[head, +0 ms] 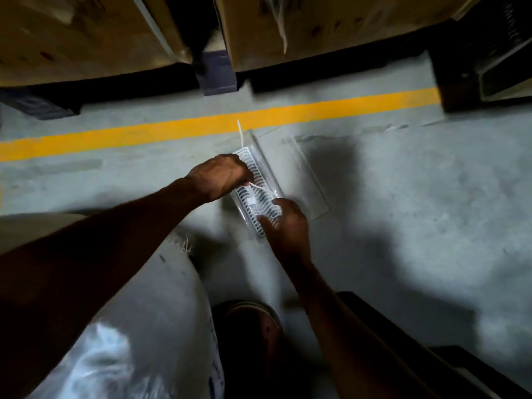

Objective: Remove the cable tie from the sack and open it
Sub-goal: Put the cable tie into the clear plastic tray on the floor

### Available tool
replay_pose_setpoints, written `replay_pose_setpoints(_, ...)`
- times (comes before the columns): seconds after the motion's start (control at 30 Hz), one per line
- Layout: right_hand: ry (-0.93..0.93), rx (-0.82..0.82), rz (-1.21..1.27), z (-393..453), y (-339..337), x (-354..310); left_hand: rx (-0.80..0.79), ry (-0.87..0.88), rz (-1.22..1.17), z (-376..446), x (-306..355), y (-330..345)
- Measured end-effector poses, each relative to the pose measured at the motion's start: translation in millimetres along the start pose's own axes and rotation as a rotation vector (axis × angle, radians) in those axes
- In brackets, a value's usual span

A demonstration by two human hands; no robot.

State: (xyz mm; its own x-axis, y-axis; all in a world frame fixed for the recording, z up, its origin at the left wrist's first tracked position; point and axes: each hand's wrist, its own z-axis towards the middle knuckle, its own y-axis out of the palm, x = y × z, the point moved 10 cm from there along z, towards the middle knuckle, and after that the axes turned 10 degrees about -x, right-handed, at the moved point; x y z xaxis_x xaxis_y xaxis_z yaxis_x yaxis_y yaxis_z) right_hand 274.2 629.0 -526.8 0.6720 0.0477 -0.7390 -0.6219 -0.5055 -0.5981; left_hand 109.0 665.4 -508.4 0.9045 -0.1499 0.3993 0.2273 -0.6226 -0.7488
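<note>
The white woven sack [149, 326] bulges at the lower left, with a frayed edge near my left forearm. Ahead of it on the floor lies a clear plastic box [267, 165] with a white ribbed insert [253, 171]; its clear lid [308, 180] is folded open to the right. My left hand [221, 177] hovers over the box's left side, fingers pinched on a thin white cable tie [260, 189] that runs across the insert. My right hand [286, 223] grips the box's near end. Another white tie [239, 133] sticks out past the far end.
A yellow floor line [172, 131] crosses the grey concrete beyond the box. Wooden crates [316, 27] on dark blocks [218, 73] stand behind it. A sandalled foot [253, 318] is below the hands, and a dark low frame [431, 355] lies at the lower right.
</note>
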Motion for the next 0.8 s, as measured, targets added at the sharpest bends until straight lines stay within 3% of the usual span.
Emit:
replay_pose_setpoints(0.13,0.019,-0.114,-0.149,10.1,41.0,15.1,-0.071,0.029,0.019,23.0,-16.1,31.3)
replay_pose_setpoints(0.37,0.071,-0.159,-0.419,26.8,73.3,36.4,-0.166,0.029,0.079,51.8,-21.5,65.1)
replay_pose_setpoints(0.5,0.047,-0.129,-0.585,33.7,75.9,34.5,-0.171,-0.015,-0.005,65.8,-31.3,75.4)
replay_pose_setpoints(0.6,0.061,-0.139,-0.681,37.0,73.5,29.3,-0.201,0.052,-0.059,70.3,-28.8,76.6)
replay_pose_setpoints(0.8,0.09,-0.371,-0.724,35.4,78.6,26.3,-0.194,0.158,-0.134,61.6,-19.5,83.8)
